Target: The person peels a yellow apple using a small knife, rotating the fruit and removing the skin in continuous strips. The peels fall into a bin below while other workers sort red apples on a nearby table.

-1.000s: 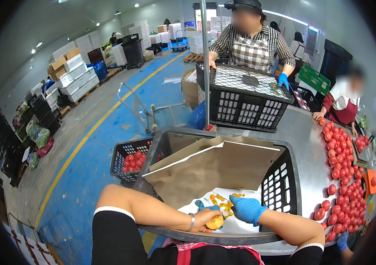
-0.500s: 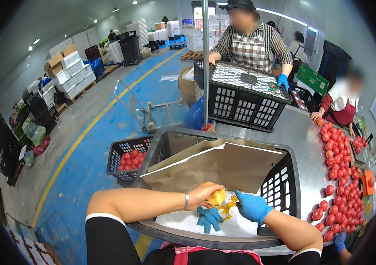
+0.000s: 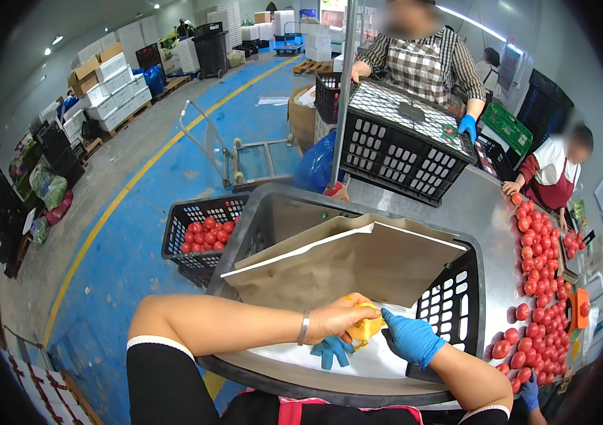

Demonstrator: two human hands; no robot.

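My left hand (image 3: 335, 320), bare with a silver bracelet at the wrist, is closed on a piece of yellow fruit (image 3: 365, 330) of unclear kind. A curl of yellow peel hangs at its lower side. Right beside it, my right hand (image 3: 412, 338) in a blue glove is closed, its fingertips at the fruit; what it grips is hidden. Both hands are over a black crate (image 3: 473, 273) with a white sheet (image 3: 287, 356) at the bottom and brown paper (image 3: 330, 267) standing up inside. An empty blue glove (image 3: 333, 351) lies on the sheet below my left hand.
Many tomatoes (image 3: 539, 251) lie on the metal table (image 3: 386, 195) to the right. Across it a co-worker (image 3: 425, 60) holds a black lidded crate (image 3: 404, 152); another person (image 3: 556, 166) is farther right. A tomato crate (image 3: 174, 230), metal pole (image 3: 344, 99) and trolley (image 3: 266, 164) are leftward.
My left hand and the yellow fruit have moved slightly right, closer to my right hand. The yellow peel strips, spread lower before, now bunch against the fruit. The view has shifted slightly.
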